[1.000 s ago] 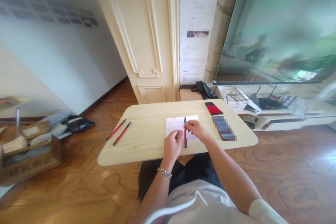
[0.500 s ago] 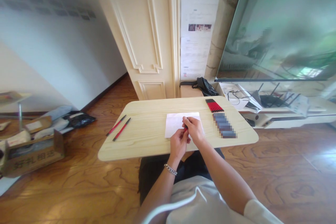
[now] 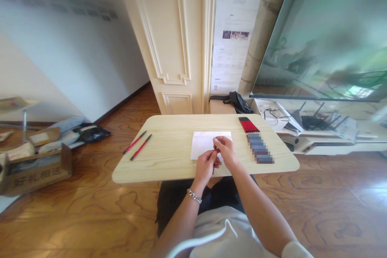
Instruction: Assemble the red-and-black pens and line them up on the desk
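Note:
Over the near right part of a white paper sheet (image 3: 201, 141), my left hand (image 3: 206, 165) and my right hand (image 3: 226, 151) meet, fingers closed on one red and black pen (image 3: 215, 150). Most of the pen is hidden by the fingers; a dark end shows below my left hand. The sheet lies on a pale wooden table (image 3: 169, 161). Two red and black pens (image 3: 140, 147) lie slanted at the table's left. At the right a row of several red and black pens (image 3: 249, 125) lies side by side, with a pixelated dark stack (image 3: 260, 149) nearer me.
A cardboard box (image 3: 39, 173) with packages stands on the floor at the left. Behind the table are a black bag (image 3: 238, 102) and a low white cabinet (image 3: 332, 142) with a router (image 3: 316, 122) and cables. A large screen (image 3: 326, 40) hangs above it.
The camera view has shifted slightly. My hands remain together on the pen, whose dark end now shows below my left hand.

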Action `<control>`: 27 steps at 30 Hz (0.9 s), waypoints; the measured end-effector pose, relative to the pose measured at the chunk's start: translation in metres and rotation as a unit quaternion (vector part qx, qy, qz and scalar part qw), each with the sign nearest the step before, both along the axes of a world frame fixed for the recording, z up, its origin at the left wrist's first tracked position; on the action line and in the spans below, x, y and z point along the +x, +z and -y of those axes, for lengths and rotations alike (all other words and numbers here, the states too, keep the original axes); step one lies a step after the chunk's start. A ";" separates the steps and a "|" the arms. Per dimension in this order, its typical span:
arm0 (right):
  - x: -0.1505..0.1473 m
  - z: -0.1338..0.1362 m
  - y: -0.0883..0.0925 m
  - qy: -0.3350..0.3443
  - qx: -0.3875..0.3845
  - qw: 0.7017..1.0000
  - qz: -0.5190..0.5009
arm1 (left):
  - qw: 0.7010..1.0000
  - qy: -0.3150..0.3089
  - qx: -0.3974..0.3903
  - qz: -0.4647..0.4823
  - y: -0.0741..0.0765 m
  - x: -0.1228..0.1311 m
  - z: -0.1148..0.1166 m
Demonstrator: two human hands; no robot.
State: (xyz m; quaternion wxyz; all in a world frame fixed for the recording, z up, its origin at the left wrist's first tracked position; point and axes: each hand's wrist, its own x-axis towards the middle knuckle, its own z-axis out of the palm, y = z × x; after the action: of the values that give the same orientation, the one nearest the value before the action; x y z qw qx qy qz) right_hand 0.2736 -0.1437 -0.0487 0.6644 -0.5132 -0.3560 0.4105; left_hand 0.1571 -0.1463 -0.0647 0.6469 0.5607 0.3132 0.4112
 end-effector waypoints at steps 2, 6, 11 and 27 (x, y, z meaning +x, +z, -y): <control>0.002 0.001 -0.001 0.013 0.005 1.000 -0.012 | 1.000 -0.008 -0.013 0.016 -0.001 0.000 0.000; 0.004 0.004 -0.001 0.056 -0.015 0.997 -0.058 | 0.999 -0.018 -0.012 0.031 0.000 -0.001 0.001; 0.004 0.003 -0.001 0.022 0.000 0.999 -0.026 | 0.999 -0.021 -0.013 0.037 0.001 -0.001 0.002; 0.006 0.004 -0.002 0.028 -0.002 1.000 -0.010 | 0.997 -0.019 -0.031 0.073 -0.004 0.001 0.000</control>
State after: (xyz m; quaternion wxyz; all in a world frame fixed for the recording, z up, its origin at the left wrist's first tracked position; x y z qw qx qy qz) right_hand 0.2799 -0.1479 -0.0509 0.6551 -0.5002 -0.3627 0.4349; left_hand 0.1585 -0.1464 -0.0686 0.6931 0.5145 0.2668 0.4286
